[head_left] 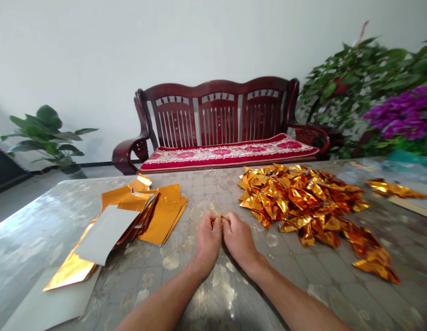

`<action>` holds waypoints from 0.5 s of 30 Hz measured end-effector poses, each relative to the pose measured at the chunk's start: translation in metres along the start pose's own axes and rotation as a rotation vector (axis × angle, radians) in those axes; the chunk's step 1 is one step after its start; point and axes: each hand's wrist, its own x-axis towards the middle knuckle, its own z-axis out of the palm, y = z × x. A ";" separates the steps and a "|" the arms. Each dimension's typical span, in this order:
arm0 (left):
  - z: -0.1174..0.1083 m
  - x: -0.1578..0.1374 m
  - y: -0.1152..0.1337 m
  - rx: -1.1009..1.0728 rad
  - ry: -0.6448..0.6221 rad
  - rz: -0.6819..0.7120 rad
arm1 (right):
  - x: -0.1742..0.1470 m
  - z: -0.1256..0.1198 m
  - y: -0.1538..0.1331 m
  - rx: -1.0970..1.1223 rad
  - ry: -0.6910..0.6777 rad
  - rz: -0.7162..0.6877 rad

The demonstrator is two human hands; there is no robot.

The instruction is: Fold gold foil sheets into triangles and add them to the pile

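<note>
My left hand [209, 234] and my right hand [239, 236] meet above the middle of the table, fingers closed together. Between them they pinch a piece of gold foil paper [221, 222], mostly covered by the fingers and thumbs. To the left lies a loose stack of flat gold foil sheets [165, 214], with a pale grey-backed sheet [108, 232] on top. A large heap of folded gold foil pieces [296, 195], pointed and shiny, spreads to the right of my hands.
The patterned table [147, 280] fills the foreground. Clear plastic [361, 170] and a separate folded foil piece [396, 188] lie at the far right. Beyond stand a dark red wooden bench [218, 115], a potted plant [51, 133] and purple flowers [403, 112].
</note>
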 end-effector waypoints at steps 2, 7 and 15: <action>-0.001 -0.002 0.002 0.023 -0.011 0.000 | -0.001 0.000 -0.001 0.003 -0.006 0.011; 0.000 -0.003 0.005 0.066 -0.025 0.014 | -0.001 0.003 0.000 0.051 0.001 0.009; -0.002 0.010 -0.006 -0.198 -0.175 -0.142 | 0.006 -0.008 0.016 0.300 -0.097 -0.054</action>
